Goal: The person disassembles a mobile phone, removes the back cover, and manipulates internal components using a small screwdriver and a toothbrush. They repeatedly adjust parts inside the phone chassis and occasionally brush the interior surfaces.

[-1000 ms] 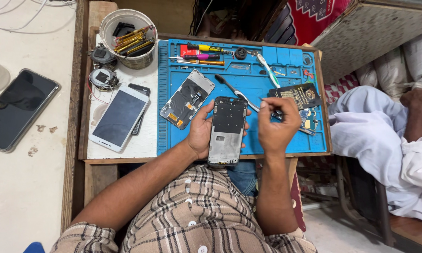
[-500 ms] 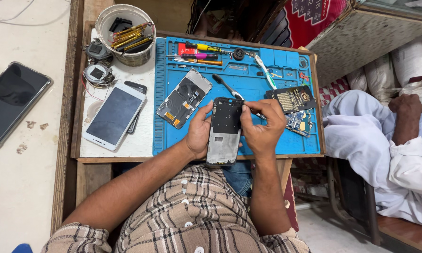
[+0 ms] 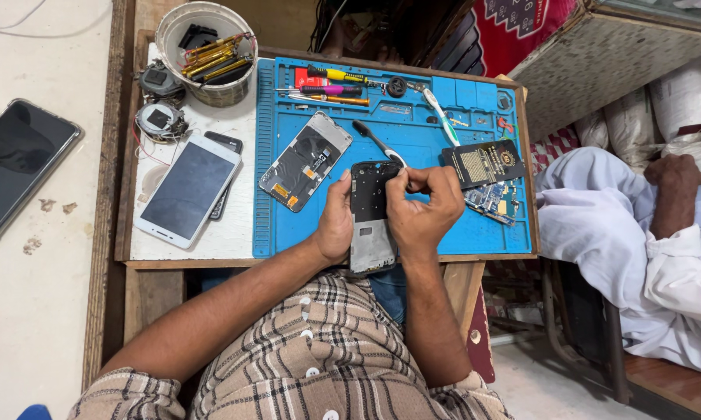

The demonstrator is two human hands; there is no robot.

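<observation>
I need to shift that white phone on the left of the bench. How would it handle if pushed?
The white phone lies flat, so it likely slides, not tips. Its glossy glass looks slippery and probably fragile. It partly overlies a dark object, so it may rock.

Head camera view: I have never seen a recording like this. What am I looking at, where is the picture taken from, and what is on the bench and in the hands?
The picture comes from a camera worn on a person's head, looking straight down at their own arms and lap. No machine is involved, just two bare hands. The left hand grips the side of an opened phone frame, holding it over the near edge of a blue work mat. The right hand pinches at the frame's top corner. On the mat lie another opened phone part, screwdrivers, a black battery and a circuit board. Left of the mat lies a white phone, with a tub of tools behind it. Another seated person is at the right.
</observation>
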